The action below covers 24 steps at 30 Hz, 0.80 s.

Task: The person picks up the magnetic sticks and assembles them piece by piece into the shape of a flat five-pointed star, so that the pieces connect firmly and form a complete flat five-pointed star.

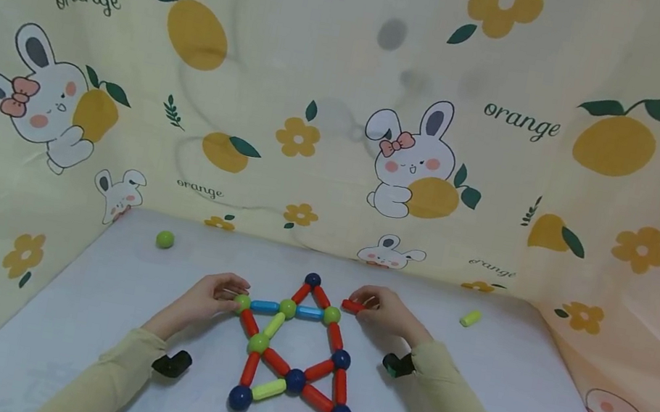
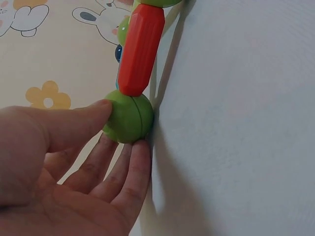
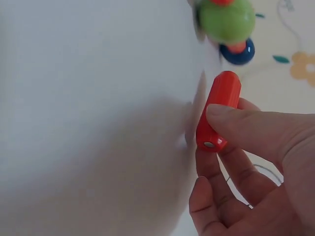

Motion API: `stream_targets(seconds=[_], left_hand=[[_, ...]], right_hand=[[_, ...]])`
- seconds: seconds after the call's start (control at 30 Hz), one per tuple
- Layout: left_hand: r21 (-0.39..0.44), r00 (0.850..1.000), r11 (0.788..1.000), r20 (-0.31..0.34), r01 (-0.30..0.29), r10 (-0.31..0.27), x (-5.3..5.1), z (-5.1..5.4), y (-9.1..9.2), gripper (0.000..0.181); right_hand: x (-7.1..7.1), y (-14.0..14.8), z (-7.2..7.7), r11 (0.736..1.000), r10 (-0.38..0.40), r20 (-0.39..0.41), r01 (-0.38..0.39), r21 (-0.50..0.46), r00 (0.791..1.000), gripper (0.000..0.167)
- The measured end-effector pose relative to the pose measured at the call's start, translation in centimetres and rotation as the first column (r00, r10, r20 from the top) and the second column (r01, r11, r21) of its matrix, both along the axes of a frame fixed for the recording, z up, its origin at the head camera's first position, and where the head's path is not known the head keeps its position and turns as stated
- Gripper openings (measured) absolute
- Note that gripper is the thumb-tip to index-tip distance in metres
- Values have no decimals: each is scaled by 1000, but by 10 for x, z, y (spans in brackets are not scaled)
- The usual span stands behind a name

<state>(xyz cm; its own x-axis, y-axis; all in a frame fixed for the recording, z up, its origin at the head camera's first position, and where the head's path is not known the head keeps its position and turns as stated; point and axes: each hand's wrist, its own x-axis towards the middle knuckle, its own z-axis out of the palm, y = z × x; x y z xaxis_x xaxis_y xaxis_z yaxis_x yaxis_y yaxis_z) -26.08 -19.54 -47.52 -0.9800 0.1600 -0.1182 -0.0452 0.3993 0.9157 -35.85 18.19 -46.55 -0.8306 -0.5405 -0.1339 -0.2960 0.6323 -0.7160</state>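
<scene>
A flat frame of coloured rods and balls lies on the table. At its left corner my left hand [image 1: 206, 300] pinches a green ball [image 2: 129, 118] between thumb and fingers; a red rod [image 2: 142, 49] joins that ball. My right hand [image 1: 387, 312] grips a loose red rod [image 3: 224, 93] by thumb and fingers, just right of the frame's right green ball [image 1: 332, 315] and apart from it. A metal dot shows on the rod's near end. Blue rods [image 1: 264, 306] link the upper green balls. Dark blue balls [image 1: 295, 381] sit at the top point and lower joints.
A loose green ball [image 1: 165, 239] lies at the table's back left. One loose yellow-green rod [image 1: 471, 318] lies at the back right. A printed cloth [image 1: 334, 184] with rabbits and oranges stands behind and beside the white table [image 1: 468, 400].
</scene>
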Motion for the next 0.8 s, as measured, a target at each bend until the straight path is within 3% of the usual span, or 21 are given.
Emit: stream_targets(seconds=[0.17, 0.47, 0.8], left_hand=[[7, 1000, 1000, -19, 15, -15, 1, 2, -1, 36], [16, 1000, 1000, -11, 24, -23, 1, 2, 2, 35], [31, 999, 999, -26, 34, -33, 3, 4, 1, 36]], right_hand=[[18, 4, 4, 997, 63, 32, -62, -35, 998, 29], [30, 12, 4, 998, 43, 30, -41, -38, 999, 29], [22, 88, 20, 997, -73, -48, 71, -33, 996, 34]])
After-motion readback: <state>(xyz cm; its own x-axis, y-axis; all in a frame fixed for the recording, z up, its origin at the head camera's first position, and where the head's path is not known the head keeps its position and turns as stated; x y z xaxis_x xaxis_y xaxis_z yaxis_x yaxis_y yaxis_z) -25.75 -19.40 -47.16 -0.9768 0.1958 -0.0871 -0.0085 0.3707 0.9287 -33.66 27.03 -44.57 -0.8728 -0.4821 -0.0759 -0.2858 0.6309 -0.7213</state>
